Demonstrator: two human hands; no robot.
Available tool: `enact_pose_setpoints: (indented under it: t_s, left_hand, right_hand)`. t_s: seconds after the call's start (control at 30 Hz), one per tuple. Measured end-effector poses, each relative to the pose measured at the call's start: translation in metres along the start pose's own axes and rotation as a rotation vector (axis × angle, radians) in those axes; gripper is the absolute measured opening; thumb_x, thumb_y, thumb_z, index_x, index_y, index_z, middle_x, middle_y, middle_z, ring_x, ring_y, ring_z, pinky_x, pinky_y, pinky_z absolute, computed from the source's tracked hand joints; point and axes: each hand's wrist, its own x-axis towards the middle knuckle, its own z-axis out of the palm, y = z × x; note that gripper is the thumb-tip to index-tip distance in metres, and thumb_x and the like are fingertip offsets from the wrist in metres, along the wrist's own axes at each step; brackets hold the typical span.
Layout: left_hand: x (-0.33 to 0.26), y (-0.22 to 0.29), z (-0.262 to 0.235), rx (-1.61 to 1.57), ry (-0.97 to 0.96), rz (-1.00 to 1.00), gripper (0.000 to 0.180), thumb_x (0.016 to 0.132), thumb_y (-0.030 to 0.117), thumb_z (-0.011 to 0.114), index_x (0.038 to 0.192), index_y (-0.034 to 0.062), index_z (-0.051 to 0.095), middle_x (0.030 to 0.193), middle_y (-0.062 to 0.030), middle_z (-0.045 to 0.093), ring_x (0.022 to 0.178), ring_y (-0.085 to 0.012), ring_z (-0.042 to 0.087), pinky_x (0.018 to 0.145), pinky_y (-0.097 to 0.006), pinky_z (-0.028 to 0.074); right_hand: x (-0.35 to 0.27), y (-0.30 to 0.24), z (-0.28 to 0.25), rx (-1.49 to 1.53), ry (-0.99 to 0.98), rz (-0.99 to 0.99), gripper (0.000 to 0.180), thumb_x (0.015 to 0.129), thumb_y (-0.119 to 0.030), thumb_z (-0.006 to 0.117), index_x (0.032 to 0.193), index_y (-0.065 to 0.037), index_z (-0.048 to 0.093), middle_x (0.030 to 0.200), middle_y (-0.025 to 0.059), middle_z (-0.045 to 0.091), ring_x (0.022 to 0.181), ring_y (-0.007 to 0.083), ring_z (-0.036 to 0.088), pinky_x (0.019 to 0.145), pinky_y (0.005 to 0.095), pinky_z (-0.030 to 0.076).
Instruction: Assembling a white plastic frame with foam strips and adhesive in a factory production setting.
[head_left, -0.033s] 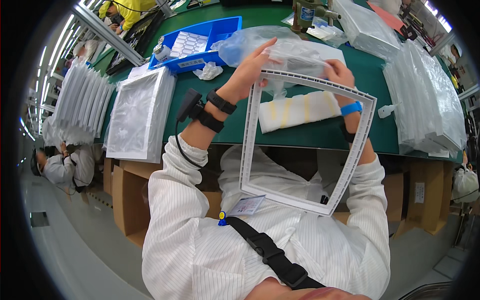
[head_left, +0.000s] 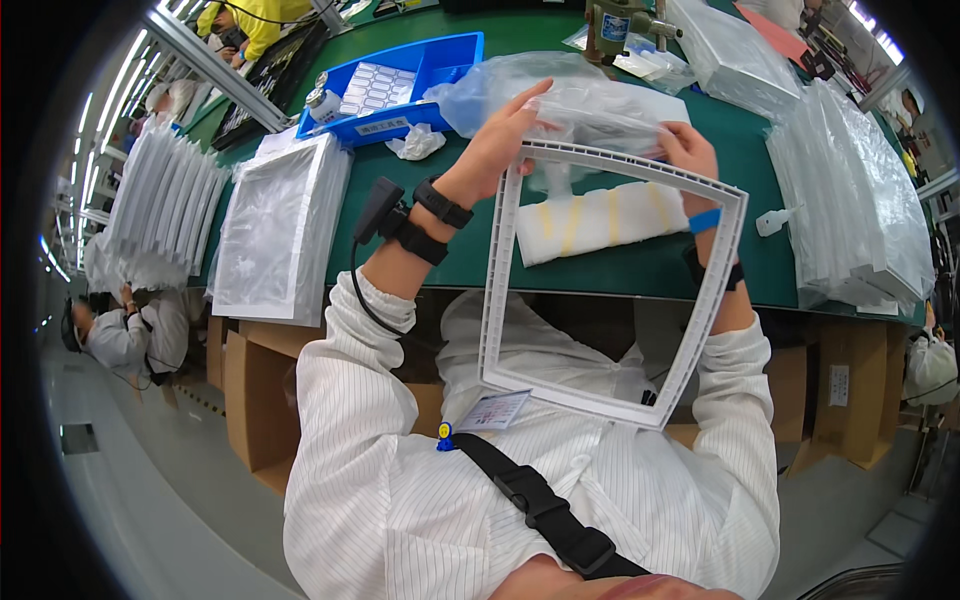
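Observation:
Over the near edge of the green bench, a white rectangular plastic frame (head_left: 571,401) is held tilted, its lower end close to my chest. My left hand (head_left: 503,140) grips its upper left corner, with the index finger stretched out toward a crumpled clear plastic bag (head_left: 590,108). Beyond the frame's upper bar, my right hand (head_left: 690,160) has its fingers closed on the edge of that bag; the fingertips are partly hidden by plastic. A folded white cloth with yellow stripes (head_left: 600,222) lies on the bench, seen through the frame's opening.
A blue divided tray (head_left: 428,112) with a label sheet and small bottles stands far left. Bagged white frames (head_left: 265,240) lie at the left, and a wrapped stack (head_left: 850,190) stands right. A green metal press (head_left: 608,35) is at the back. Open cardboard boxes (head_left: 262,400) sit below.
My right hand has shifted slightly to the right and a little lower, with the bag's edge. The frame's right side has moved slightly left. My left hand has barely moved.

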Motion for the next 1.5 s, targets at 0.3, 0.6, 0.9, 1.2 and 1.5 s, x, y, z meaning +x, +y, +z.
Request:
enact_pose_setpoints:
  t_s: [0.3,0.6,0.9,1.2,1.5]
  left_hand:
    - [0.021,-0.046,-0.004,0.197,0.178,0.147,0.042,0.094,0.019,0.055,0.136,0.013,0.055,0.089,-0.001,0.051,0.072,-0.0065,0.043,0.058,-0.02,0.039]
    - [0.001,-0.048,0.007,0.381,0.484,0.48,0.034,0.082,0.011,0.065,0.115,0.009,0.065,0.096,-0.0065,0.05,0.089,-0.0163,0.048,0.078,-0.027,0.042]
    - [-0.03,-0.056,0.006,0.424,0.449,0.698,0.029,0.083,-0.005,0.061,0.11,0.0047,0.068,0.097,-0.003,0.051,0.082,-0.0121,0.049,0.075,-0.024,0.042]
    - [-0.041,-0.053,0.0,0.552,0.437,0.779,0.025,0.082,-0.006,0.065,0.103,0.0057,0.07,0.095,-0.0065,0.053,0.073,-0.0146,0.053,0.066,-0.026,0.044]
    - [-0.052,-0.059,0.01,0.537,0.415,0.87,0.03,0.079,-0.009,0.067,0.105,0.0062,0.07,0.095,-0.006,0.054,0.074,-0.0137,0.055,0.066,-0.026,0.045]
  right_hand:
    - [-0.028,0.008,-0.055,0.606,0.208,0.211,0.025,0.093,-0.009,0.06,0.115,0.001,0.061,0.093,0.006,0.066,0.079,0.012,0.062,0.07,0.0237,0.052]
    - [-0.063,0.009,-0.048,0.591,0.271,0.161,0.019,0.098,-0.008,0.052,0.113,0.0,0.059,0.104,0.0103,0.064,0.09,0.018,0.065,0.083,0.0324,0.056]
    - [-0.071,0.019,-0.056,0.615,0.286,0.234,0.018,0.1,-0.008,0.048,0.115,0.0,0.055,0.108,0.0143,0.063,0.097,0.0248,0.066,0.088,0.0448,0.058]
    - [-0.078,0.004,-0.05,0.484,0.291,0.309,0.016,0.098,-0.007,0.051,0.111,0.0,0.056,0.103,0.0172,0.065,0.092,0.0317,0.07,0.076,0.0395,0.061]
    - [-0.101,0.008,-0.04,0.642,0.439,0.104,0.019,0.102,-0.009,0.043,0.113,-0.001,0.057,0.107,0.0131,0.064,0.093,0.0237,0.068,0.083,0.0408,0.061]
